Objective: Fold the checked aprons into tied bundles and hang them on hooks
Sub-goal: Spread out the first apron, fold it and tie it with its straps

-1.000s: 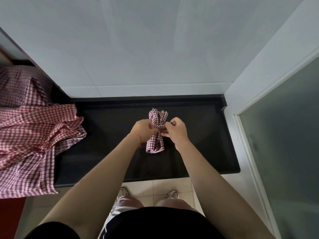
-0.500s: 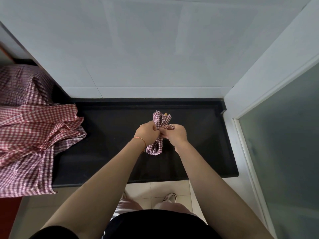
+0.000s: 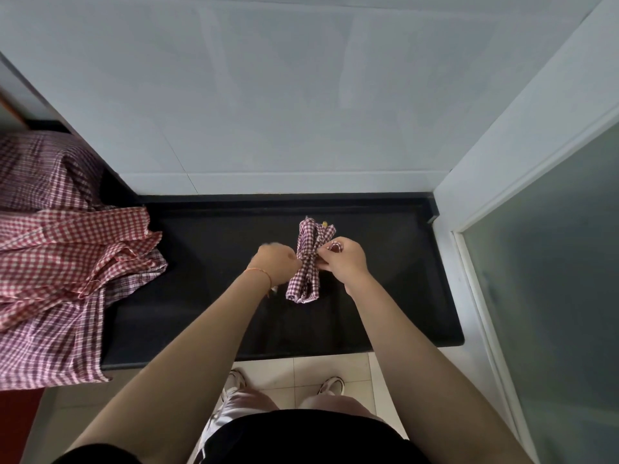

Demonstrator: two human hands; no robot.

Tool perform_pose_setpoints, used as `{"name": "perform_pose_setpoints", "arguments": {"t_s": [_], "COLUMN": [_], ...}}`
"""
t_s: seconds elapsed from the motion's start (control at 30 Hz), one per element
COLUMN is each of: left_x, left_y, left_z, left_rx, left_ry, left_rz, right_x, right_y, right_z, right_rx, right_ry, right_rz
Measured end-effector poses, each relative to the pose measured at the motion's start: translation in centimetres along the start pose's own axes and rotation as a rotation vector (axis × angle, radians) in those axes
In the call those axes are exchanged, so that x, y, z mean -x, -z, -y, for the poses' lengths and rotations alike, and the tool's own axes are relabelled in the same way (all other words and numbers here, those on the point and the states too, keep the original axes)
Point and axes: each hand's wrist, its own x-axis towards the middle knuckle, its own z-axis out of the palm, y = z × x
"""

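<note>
While both the left hand and right hand pinch ties around one folded apron, knot unfinished, heaped aprons await; nothing hung.

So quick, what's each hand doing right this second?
Left hand: curled, gripping the waist of the folded apron bundle and its tie.
Right hand: pinching the other end of the tie at the bundle's waist.
</note>
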Motion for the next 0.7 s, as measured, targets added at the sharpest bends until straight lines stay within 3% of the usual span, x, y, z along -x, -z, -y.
{"name": "perform_pose_setpoints", "arguments": {"t_s": [0.03,0.1,0.2,0.3,0.5,0.7], "left_x": [0.2,0.2,-0.8,-0.5,0.2,0.4], "left_y": [0.5,1.2,1.2,0.9,0.7,-0.1], "left_z": [-0.5,-1.2,-0.9,-0.5,0.3,-0.1], "left_rx": [-0.153,-0.178,0.164,0.606,0.799,0.755], "left_ry": [-0.034,-0.037,0.063,0.236,0.278,0.008], "left_rz": [-0.060,-0.109,0.062,0.217,0.190,-0.152], "right_x": [0.0,-0.2,-0.4,-0.2,-0.3,-0.2], "right_y": [0.0,-0.1,-0.3,-0.1,0.2,0.2], "right_z": [0.3,0.6,0.8,0.9,1.0,0.8], "right_rx": [0.052,0.201,0.391,0.425,0.460,0.405], "right_ry": [0.029,0.089,0.174,0.196,0.202,0.170], "right_rz": [0.010,0.008,0.027,0.046,0.045,0.107]}}
